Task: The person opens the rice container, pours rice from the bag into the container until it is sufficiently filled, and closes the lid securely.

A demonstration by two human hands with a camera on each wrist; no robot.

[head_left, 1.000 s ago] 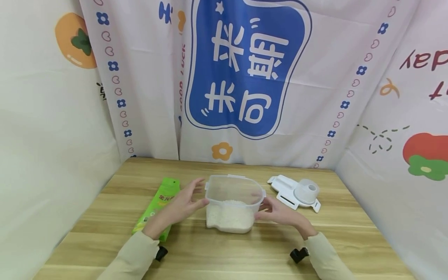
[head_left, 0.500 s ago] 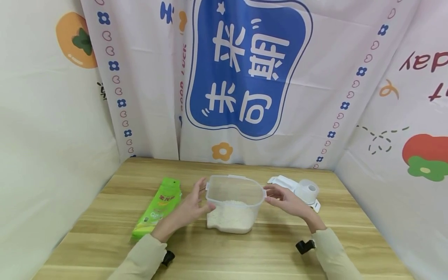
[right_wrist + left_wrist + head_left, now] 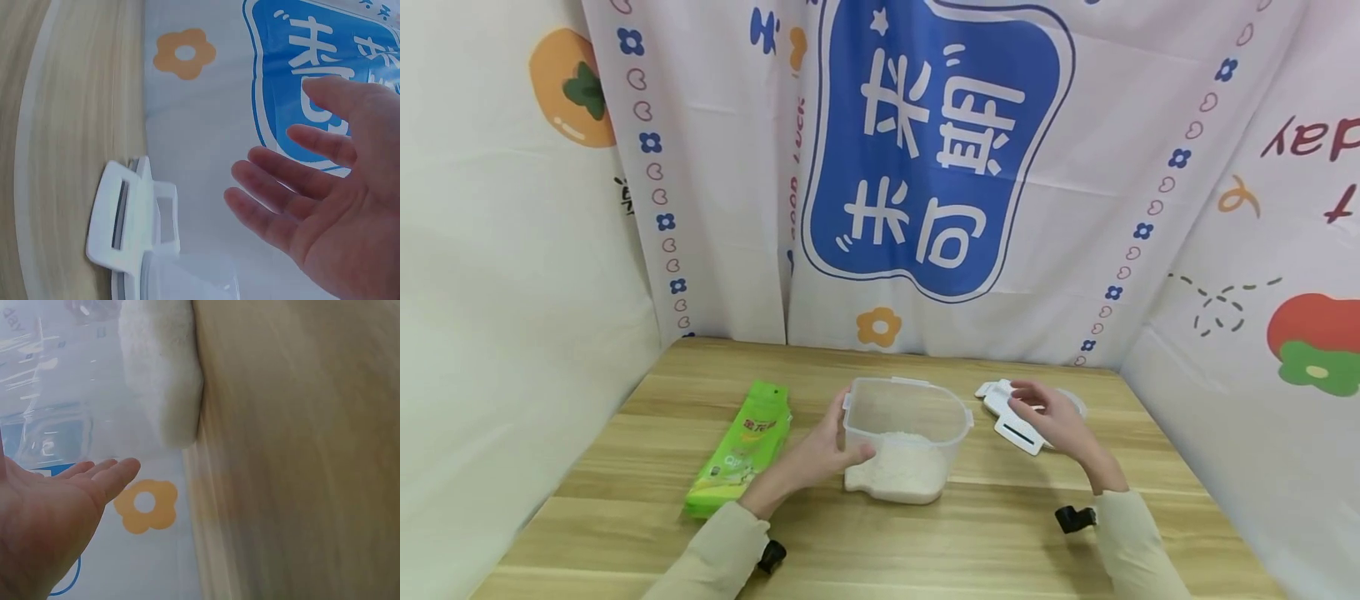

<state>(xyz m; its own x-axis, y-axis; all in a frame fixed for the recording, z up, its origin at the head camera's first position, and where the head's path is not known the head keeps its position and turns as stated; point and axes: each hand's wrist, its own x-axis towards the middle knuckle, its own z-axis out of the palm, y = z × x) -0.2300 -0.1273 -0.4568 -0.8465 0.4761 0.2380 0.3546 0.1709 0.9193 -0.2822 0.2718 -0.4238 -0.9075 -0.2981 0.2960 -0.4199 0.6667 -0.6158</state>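
A clear plastic container (image 3: 958, 429) stands uncovered in the middle of the table, its lower part filled with white rice (image 3: 901, 467). My left hand (image 3: 820, 454) is at the container's left wall, thumb in front and fingers behind the corner. In the left wrist view, that hand (image 3: 50, 519) has its fingers extended beside the clear wall. Above a white lid (image 3: 1018, 433) with side clips and a clear round cup, my right hand (image 3: 1060, 421) hovers and partly covers it. The right wrist view shows this hand (image 3: 331, 194) with spread, relaxed fingers, holding nothing, and the lid (image 3: 131, 219) below.
A green printed bag (image 3: 741, 454) lies flat on the wooden table (image 3: 887, 550), left of the container. Printed curtains (image 3: 730, 167) stand behind the table and along both sides. A black wrist camera (image 3: 1075, 518) sits under the right sleeve.
My right hand has left the container's right side and moved right, over the lid. My left hand has shifted slightly right, closer round the container's left side. The container stays in place.
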